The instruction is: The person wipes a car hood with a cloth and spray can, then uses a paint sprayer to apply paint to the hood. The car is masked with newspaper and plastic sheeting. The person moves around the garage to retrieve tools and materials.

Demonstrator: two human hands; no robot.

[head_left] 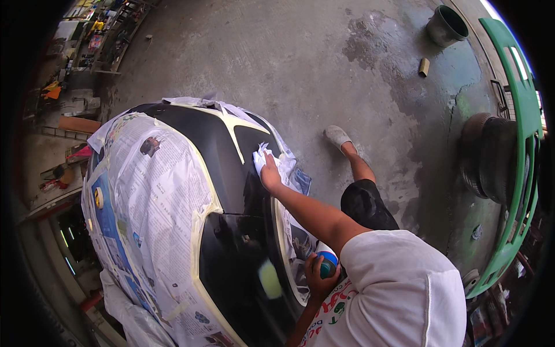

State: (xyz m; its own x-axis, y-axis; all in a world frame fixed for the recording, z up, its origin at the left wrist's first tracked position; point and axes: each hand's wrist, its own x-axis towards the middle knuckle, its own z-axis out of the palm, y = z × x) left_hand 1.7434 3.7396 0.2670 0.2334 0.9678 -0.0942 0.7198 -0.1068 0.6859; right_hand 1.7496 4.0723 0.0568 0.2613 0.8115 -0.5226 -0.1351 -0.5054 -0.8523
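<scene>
At the far left edge, cluttered shelves [98, 34] of small coloured items stand against the wall, blurred by the lens. Next comes the large curved car body [231, 231], glossy black where bare, its left flank and lower edge wrapped in taped-down sheets of printed newspaper masking [156, 191] with cream masking tape along the seams. A pale yellowish patch [269, 279] shows on the black panel low down.

On the upper right of the black panel, one hand [269, 176] presses a crumpled white cloth [263, 157] against the paint; the fingers are folded over the cloth, holding it flat to the surface, with the bare forearm stretching back toward a white-shirted shoulder. The cloth lies right at the border between the black panel and the masking paper on the car's right side.

Lower down, just beside the car's masked edge, the other hand [319, 277] is wrapped closed around a small spray can with a white body and blue-green cap [328, 263], held upright close to the chest. Which of the two is the left and which the right cannot be settled from this view, since the white-shirted figure fills the lower right.

Further right, a bent leg in black shorts ends in a grey shoe [337, 136] on the stained concrete floor [300, 52]. Beyond, a dark round bucket [447, 25] and a small wooden block [424, 67] sit on the floor, well apart from the car. At the far right, stacked black tyres [491, 159] lean against a green metal frame [523, 115].
</scene>
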